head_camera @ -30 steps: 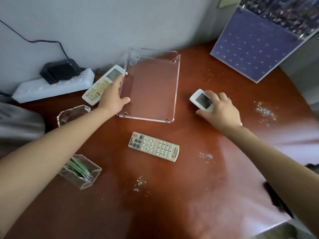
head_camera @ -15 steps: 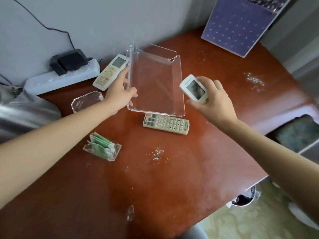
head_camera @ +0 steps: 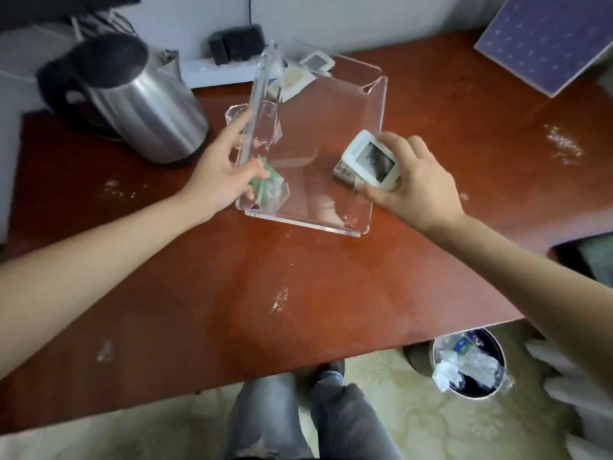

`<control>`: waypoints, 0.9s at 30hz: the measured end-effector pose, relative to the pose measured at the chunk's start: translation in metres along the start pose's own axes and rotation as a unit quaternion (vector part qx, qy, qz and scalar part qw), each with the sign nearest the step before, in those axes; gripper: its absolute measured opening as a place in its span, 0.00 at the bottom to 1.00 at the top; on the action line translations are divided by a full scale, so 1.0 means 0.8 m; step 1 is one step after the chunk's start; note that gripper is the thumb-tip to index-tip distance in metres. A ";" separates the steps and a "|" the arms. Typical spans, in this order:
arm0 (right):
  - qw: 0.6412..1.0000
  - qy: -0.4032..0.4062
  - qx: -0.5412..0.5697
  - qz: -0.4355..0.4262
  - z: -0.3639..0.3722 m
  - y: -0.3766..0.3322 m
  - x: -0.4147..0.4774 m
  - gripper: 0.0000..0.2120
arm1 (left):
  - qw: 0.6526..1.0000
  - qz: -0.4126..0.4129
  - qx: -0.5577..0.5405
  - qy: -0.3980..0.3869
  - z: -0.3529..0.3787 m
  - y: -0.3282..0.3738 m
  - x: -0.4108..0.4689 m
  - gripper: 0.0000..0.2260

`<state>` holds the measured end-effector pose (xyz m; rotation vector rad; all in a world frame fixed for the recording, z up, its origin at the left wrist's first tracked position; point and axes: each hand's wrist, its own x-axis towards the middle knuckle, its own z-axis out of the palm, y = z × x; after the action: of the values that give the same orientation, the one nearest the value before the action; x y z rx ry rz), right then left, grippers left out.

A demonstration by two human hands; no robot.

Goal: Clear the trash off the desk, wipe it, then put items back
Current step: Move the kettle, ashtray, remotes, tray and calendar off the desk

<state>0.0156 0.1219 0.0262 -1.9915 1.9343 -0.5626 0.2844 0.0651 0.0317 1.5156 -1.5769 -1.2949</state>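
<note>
Left hand (head_camera: 220, 180) grips the left wall of the clear acrylic tray (head_camera: 305, 224), thumb inside and fingers outside; the tray is over the middle of the tabletop (head_camera: 298, 277), just right of the steel kettle (head_camera: 149, 107). Right hand (head_camera: 421, 190) holds a small white screen remote (head_camera: 371, 161) over the tray's right edge. Crumbs (head_camera: 278, 300) are scattered on the tabletop; a filled waste bin (head_camera: 469, 366) stands on the floor.

Single head cam, wide-angle, pitched steeply down over the desk (head_camera: 298, 277) and facing the wall beyond the hands. Close range: left hand (head_camera: 215, 180) and right hand (head_camera: 414, 184) sit upper-centre, with the forearms entering from the lower sides. Nearer than the hands: the desk's front edge, floor and legs (head_camera: 298, 419).
</note>
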 end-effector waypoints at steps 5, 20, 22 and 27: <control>1.000 -0.008 0.010 -0.028 0.017 -0.058 -0.015 0.32 | 0.999 -0.027 -0.010 0.036 -0.057 -0.033 -0.068 0.34; 0.999 -0.013 -0.002 -0.030 0.147 -0.345 -0.082 0.33 | 1.000 0.003 -0.003 -0.018 -0.300 -0.144 -0.224 0.31; 1.000 -0.005 0.007 -0.021 0.175 -0.391 -0.093 0.32 | 1.000 -0.002 -0.004 -0.020 -0.342 -0.167 -0.251 0.31; 0.999 -0.030 0.024 -0.022 0.238 -0.495 -0.110 0.31 | 0.998 -0.044 -0.033 -0.006 -0.440 -0.225 -0.306 0.30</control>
<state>0.4536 0.2166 0.0430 -2.0025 1.8274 -0.5483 0.7157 0.2384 0.0408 1.5551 -1.4737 -1.3934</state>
